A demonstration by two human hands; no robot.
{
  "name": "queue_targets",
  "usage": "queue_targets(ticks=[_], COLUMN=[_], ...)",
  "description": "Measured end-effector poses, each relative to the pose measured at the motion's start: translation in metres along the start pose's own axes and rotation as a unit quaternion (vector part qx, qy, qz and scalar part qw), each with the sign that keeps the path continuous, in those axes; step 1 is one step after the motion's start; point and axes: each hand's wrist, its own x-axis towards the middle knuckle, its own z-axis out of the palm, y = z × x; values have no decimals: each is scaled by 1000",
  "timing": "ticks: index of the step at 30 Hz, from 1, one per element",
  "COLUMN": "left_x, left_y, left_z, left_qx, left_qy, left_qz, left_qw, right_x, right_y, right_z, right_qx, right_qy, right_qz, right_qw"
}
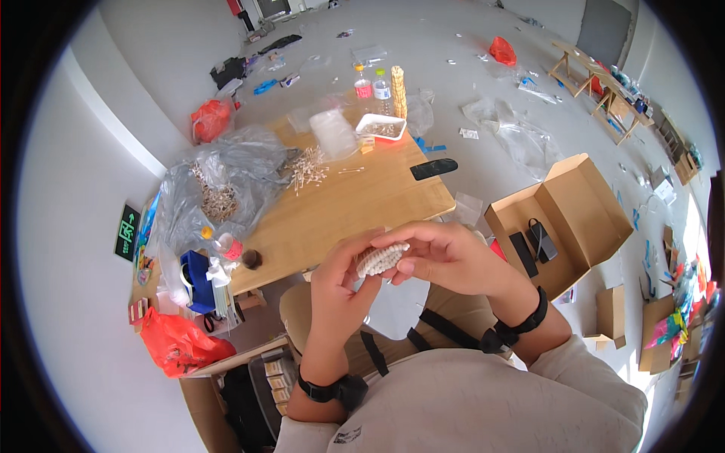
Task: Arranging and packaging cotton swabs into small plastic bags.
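A bundle of cotton swabs (pixel 381 260) is held between my two hands, its white tips packed together and facing up toward me. My left hand (pixel 341 266) wraps its fingers round the left side of the bundle. From the right, my right hand (pixel 451 255) curves over it, with thumb and fingers against the swabs. Below them a pale translucent plastic bag (pixel 398 311) lies on my lap. Beyond my hands, loose cotton swabs (pixel 308 167) form a pile on the wooden table (pixel 332 215).
A grey plastic bag (pixel 260 162) with more swabs covers the table's left. At the back stand a white tray (pixel 381 124), bottles (pixel 382 90) and a tall beige stack (pixel 398 94). A blue tape dispenser (pixel 198 281) sits near left; an open cardboard box (pixel 585 226) lies right.
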Motion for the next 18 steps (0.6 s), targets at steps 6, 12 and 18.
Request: queue_targets(ticks=[6, 12, 18], left_x=[3, -1, -4], left_y=[6, 3, 10], left_z=[-4, -10, -7], left_qx=[-162, -161, -133], left_qy=[-77, -91, -66], left_qz=[80, 112, 91], left_qw=[981, 976, 985], right_x=[-4, -8, -10], right_y=[2, -1, 1], right_z=[-2, 0, 0], right_qx=[44, 44, 24], right_qy=[12, 2, 12], right_qz=[-12, 34, 23], right_qw=[999, 998, 999])
